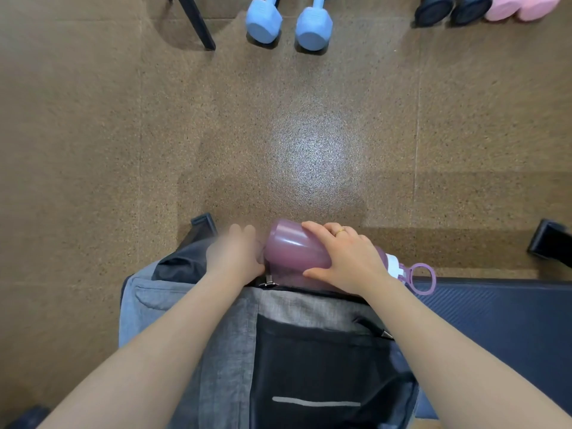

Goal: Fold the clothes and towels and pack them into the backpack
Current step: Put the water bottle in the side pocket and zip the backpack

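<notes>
Backpack: grey fabric backpack with black front panel [235, 335], lying on a dark blue padded bench [495, 314], close below the camera.
Right hand [346, 258]: fingers curled round a purple plastic water bottle [294, 252], lying sideways at the backpack's top opening.
Left hand [235, 255]: blurred at the opening; grip cannot be told.
Progress: no loose clothes or towels visible; packing seems nearly finished.

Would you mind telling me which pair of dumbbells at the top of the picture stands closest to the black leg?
The blue dumbbells: they stand just right of the black leg, while the black dumbbells and pink dumbbells sit far right.
</notes>
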### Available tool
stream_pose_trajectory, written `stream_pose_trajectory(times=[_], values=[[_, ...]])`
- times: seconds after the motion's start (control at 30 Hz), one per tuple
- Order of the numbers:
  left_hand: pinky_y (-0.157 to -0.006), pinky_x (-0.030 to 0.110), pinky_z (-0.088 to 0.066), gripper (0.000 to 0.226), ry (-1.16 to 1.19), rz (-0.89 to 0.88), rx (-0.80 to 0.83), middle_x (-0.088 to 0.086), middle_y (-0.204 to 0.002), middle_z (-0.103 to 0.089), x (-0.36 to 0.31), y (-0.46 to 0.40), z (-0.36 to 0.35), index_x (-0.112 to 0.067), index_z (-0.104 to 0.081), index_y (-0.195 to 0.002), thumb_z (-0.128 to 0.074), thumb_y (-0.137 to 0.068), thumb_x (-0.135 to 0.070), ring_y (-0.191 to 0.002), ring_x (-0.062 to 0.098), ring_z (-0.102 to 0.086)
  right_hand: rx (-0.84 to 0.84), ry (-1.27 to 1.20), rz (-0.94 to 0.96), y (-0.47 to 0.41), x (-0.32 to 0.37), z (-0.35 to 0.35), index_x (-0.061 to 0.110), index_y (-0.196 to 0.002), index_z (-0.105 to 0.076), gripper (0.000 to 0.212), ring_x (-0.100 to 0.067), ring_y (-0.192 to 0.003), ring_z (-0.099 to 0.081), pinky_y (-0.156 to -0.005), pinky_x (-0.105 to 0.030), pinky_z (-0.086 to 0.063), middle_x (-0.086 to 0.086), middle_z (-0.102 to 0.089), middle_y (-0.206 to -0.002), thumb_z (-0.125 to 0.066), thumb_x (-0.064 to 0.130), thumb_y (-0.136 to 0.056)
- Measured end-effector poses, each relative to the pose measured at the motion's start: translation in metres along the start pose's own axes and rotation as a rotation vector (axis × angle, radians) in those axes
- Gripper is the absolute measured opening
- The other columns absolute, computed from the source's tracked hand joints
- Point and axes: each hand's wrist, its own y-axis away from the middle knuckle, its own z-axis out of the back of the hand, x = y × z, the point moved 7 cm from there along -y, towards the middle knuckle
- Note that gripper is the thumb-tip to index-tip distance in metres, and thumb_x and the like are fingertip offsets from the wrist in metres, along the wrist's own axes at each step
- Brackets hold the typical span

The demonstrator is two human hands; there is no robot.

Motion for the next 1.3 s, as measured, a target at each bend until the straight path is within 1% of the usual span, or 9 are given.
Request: stream_pose_trajectory(times=[0.2,0.37,0.53,0.7,0.83,0.97,1.1,1.2,1.3], values=[[-0.067,0.034,-0.042,0.024,-0.009,-0.015,0.012,0.008,-0.107,-0.049,0.003,0.004,0.007,-0.012,-0.06,-0.106,-0.045,-0.091,-0.024,-0.098,0.03,-0.057,0.013,-0.003,0.02,0.006,-0.005,0.0,0.042,-0.144,-0.013,0.083,-0.025,-0.124,-0.04,-0.097,-0.038,-0.037,0.0,-0.038,-0.14,-0.058,0.063,-0.077],[-0.074,0.033,-0.043,0.021,0.192,-0.159,-0.091,0.004,-0.093,-0.053,0.011,0.013,0.031,-0.012,-0.064,-0.09,-0.046,-0.092,-0.022,-0.095,0.027,-0.056,0.019,-0.049,0.095,0.004,0.009,0.009,0.043,-0.145,-0.01,0.084,-0.024,-0.124,-0.04,-0.097,-0.038,-0.038,0.001,-0.038,-0.139,-0.057,0.063,-0.077],[-0.08,0.034,-0.042,0.021,0.304,-0.186,-0.144,0.009,-0.09,-0.058,0.019,0.027,0.047,-0.006,-0.068,-0.088,-0.051,-0.091,-0.017,-0.093,0.03,-0.056,-0.037,0.098,0.226,0.013,0.034,0.023,0.042,-0.145,-0.01,0.083,-0.025,-0.125,-0.041,-0.096,-0.039,-0.036,-0.004,-0.039,-0.14,-0.055,0.063,-0.078],[-0.078,0.031,-0.041,0.022,0.316,-0.096,-0.212,0.008,-0.098,-0.06,0.02,0.038,0.054,-0.008,-0.069,-0.09,-0.05,-0.091,-0.021,-0.096,0.028,-0.057,-0.137,0.287,0.329,0.03,0.064,0.005,0.033,-0.131,-0.036,0.085,-0.03,-0.086,-0.061,-0.066,-0.037,-0.047,-0.01,-0.064,-0.108,-0.074,0.059,-0.06],[-0.073,0.035,-0.044,0.027,0.182,-0.134,-0.263,0.005,-0.104,-0.055,0.007,0.052,0.053,-0.01,-0.064,-0.097,-0.042,-0.095,-0.027,-0.099,0.026,-0.056,0.054,0.164,0.323,0.017,0.066,0.0,0.035,-0.143,-0.024,0.083,-0.031,-0.112,-0.051,-0.088,-0.041,-0.043,-0.008,-0.049,-0.13,-0.062,0.06,-0.074],[-0.063,0.038,-0.046,0.023,0.132,-0.201,-0.339,0.012,-0.094,-0.056,-0.001,0.055,0.056,-0.005,-0.065,-0.088,-0.049,-0.093,-0.021,-0.092,0.032,-0.056,0.203,-0.096,0.139,0.004,0.06,0.001,0.027,-0.133,-0.037,0.081,-0.023,-0.118,-0.051,-0.092,-0.036,-0.041,0.003,-0.052,-0.13,-0.068,0.062,-0.067],[-0.055,0.039,-0.045,0.021,0.141,-0.232,-0.333,0.016,-0.08,-0.055,-0.005,0.053,0.049,0.0,-0.064,-0.072,-0.055,-0.085,-0.014,-0.076,0.035,-0.056,0.134,-0.151,0.086,0.001,0.095,-0.013,0.018,-0.118,-0.045,0.069,-0.027,-0.113,-0.055,-0.085,-0.037,-0.041,-0.002,-0.057,-0.123,-0.066,0.061,-0.069],[-0.074,0.038,-0.044,0.027,0.174,-0.205,-0.27,0.013,-0.097,-0.056,-0.002,0.051,0.044,-0.005,-0.067,-0.094,-0.047,-0.093,-0.023,-0.093,0.033,-0.054,0.121,-0.182,0.116,-0.001,0.103,-0.015,0.014,-0.131,-0.038,0.079,-0.028,-0.121,-0.049,-0.094,-0.038,-0.041,-0.006,-0.05,-0.134,-0.067,0.058,-0.072],[-0.079,0.034,-0.041,0.028,0.192,-0.167,-0.238,0.008,-0.103,-0.055,0.002,0.047,0.042,-0.013,-0.065,-0.103,-0.044,-0.094,-0.03,-0.1,0.027,-0.053,0.011,-0.151,0.137,0.011,0.081,0.009,0.017,-0.144,-0.028,0.092,-0.023,-0.13,-0.042,-0.105,-0.037,-0.033,-0.003,-0.041,-0.144,-0.063,0.064,-0.073]])
